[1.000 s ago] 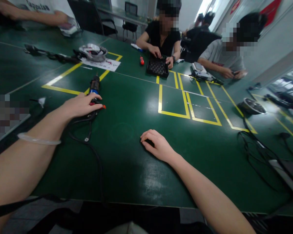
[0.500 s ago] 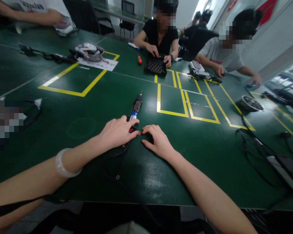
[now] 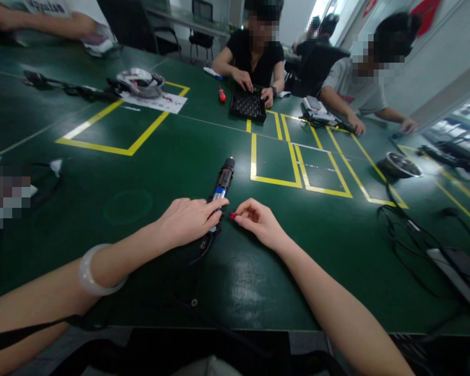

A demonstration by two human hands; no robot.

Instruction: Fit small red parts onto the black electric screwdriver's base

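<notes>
My left hand (image 3: 190, 220) lies over the rear of a corded electric screwdriver (image 3: 222, 181), fingers wrapped on its body, on the green table (image 3: 172, 167). The tool's tip points away from me toward the yellow tape boxes. Its black cord (image 3: 196, 256) trails back toward the table's near edge. My right hand (image 3: 258, 222) sits just right of the tool, fingertips pinched on a small red piece (image 3: 232, 215) at the tool's side. A pale bangle (image 3: 90, 271) circles my left wrist.
Across the table one person works over a black tray (image 3: 248, 104); another sits at the right by a grey device (image 3: 317, 110). A red screwdriver (image 3: 221, 94), a bowl on paper (image 3: 140, 82), a round fan part (image 3: 400, 165) and cables (image 3: 411, 230) lie around.
My left hand dragged the screwdriver from the left to the middle of the table. My right hand lifted off the table and pinched the red piece by the tool.
</notes>
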